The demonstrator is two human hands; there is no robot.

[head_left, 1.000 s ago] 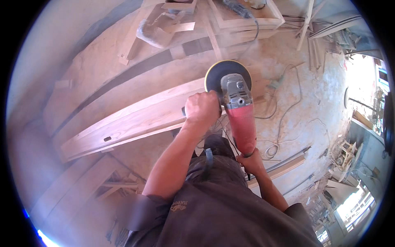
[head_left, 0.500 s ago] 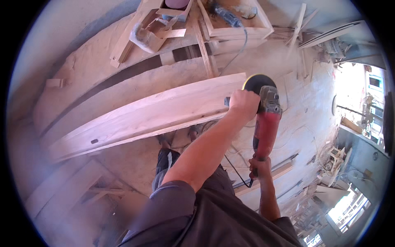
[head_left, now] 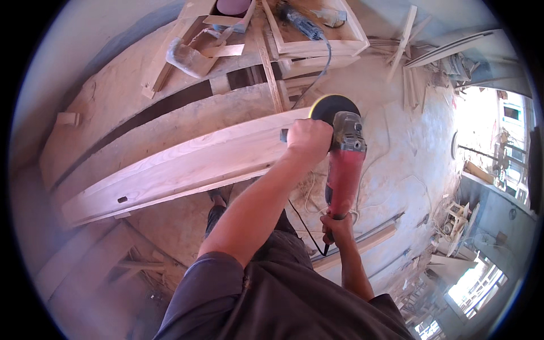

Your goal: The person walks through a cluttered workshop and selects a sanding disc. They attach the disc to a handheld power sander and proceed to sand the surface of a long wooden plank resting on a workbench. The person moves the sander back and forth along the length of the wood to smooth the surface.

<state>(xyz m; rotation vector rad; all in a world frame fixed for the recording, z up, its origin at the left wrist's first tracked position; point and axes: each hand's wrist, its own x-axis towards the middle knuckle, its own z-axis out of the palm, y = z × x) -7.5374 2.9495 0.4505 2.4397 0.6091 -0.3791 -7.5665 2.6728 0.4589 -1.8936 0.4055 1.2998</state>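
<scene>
A red and black angle sander [head_left: 345,175] is held in both hands at the right end of a long pale wooden board [head_left: 209,153]. My left hand [head_left: 309,137] is wrapped round its black side handle, near the head. My right hand [head_left: 339,228] grips the rear of the body, where a black cord trails off. The round black disc [head_left: 336,105] with a yellow rim overlaps the board's right end; whether it touches the wood cannot be seen. Toward the board's left end is a small dark slot [head_left: 122,199].
Behind the board runs a dusty workbench [head_left: 113,90], bearing a wooden tray [head_left: 361,44] with a blue-grey power tool [head_left: 303,24] and a box with a purple disc [head_left: 233,7]. Timber [head_left: 362,247] and cords lie on the floor at right. Loose planks [head_left: 403,42] lean farther back.
Both hands and the sander have shifted left in the picture, so the disc now overlaps the board's end more. The view has moved slightly too. Both grips are the same.
</scene>
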